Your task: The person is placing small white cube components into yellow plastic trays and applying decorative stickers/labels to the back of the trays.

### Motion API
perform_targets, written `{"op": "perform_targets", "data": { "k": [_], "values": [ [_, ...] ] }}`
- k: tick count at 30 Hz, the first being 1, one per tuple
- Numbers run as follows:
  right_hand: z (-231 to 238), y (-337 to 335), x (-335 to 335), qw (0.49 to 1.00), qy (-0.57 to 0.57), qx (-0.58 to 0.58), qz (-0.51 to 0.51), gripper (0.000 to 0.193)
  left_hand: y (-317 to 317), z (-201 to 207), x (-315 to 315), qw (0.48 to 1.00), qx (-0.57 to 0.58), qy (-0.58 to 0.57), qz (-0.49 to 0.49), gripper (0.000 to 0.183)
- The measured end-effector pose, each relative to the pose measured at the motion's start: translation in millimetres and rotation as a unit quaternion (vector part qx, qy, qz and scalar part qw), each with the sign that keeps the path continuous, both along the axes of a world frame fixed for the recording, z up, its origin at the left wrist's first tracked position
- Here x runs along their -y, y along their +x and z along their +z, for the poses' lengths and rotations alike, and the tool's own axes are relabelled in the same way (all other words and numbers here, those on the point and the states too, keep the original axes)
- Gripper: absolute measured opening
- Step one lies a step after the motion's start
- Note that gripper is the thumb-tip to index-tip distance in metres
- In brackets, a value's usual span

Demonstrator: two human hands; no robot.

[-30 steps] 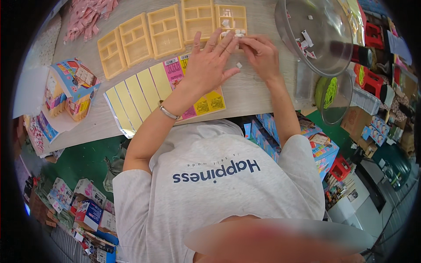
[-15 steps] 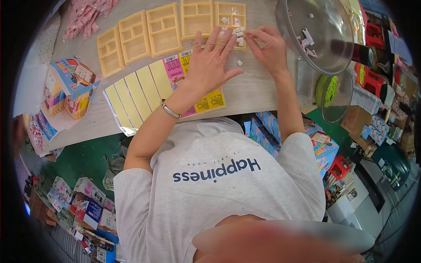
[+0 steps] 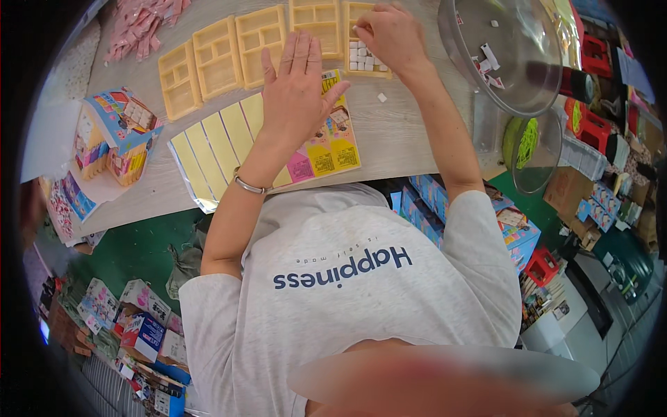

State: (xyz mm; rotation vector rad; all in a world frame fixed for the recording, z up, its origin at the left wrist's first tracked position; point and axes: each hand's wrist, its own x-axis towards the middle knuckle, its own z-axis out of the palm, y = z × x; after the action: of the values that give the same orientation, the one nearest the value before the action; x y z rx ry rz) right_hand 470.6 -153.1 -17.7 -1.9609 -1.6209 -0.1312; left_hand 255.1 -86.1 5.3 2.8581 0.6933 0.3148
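My right hand (image 3: 394, 38) is over the rightmost cream compartment tray (image 3: 347, 15), fingertips pinched around a small white block (image 3: 356, 28). Below the fingers, several white blocks (image 3: 362, 55) sit packed in the tray's lower compartment; the hand hides part of the upper ones. One loose white block (image 3: 382, 97) lies on the table just below that tray. Fingers stretched out, my left hand (image 3: 297, 94) rests palm down over a yellow and pink printed sheet (image 3: 215, 142), its fingertips reaching beside the neighbouring tray (image 3: 314, 36). It holds nothing.
More cream trays (image 3: 179, 82) stand in a row to the left. Pink packets (image 3: 142, 28) are heaped at the far left, with folded printed cartons (image 3: 121, 132) nearer. At right are a large clear bowl (image 3: 455, 80) holding a few white pieces and a smaller bowl with green strips (image 3: 526, 142).
My left hand has drawn back to the left, off the rightmost tray. My right hand has moved up and left over that tray, uncovering the white blocks in its lower compartment.
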Motion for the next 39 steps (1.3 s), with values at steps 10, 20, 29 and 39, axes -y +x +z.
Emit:
{"op": "perform_targets", "data": {
  "k": [10, 20, 29, 39],
  "values": [
    [32, -15, 62, 0.993, -0.102, -0.031, 0.05, 0.01, 36, -24, 3, 0.996, 0.0, 0.005, -0.092, 0.054],
    [27, -32, 80, 0.998, -0.053, -0.02, 0.017, 0.016, 43, -25, 6, 0.991, -0.07, 0.016, -0.11, 0.066],
    [10, -66, 119, 0.99, -0.063, -0.118, -0.035, 0.018, 57, -25, 15, 0.985, -0.061, 0.035, -0.156, 0.071],
    [102, 105, -117, 0.969, 0.025, 0.136, -0.204, 0.022, 48, -7, 0, 0.984, 0.069, -0.079, -0.142, 0.083]
  ]
}}
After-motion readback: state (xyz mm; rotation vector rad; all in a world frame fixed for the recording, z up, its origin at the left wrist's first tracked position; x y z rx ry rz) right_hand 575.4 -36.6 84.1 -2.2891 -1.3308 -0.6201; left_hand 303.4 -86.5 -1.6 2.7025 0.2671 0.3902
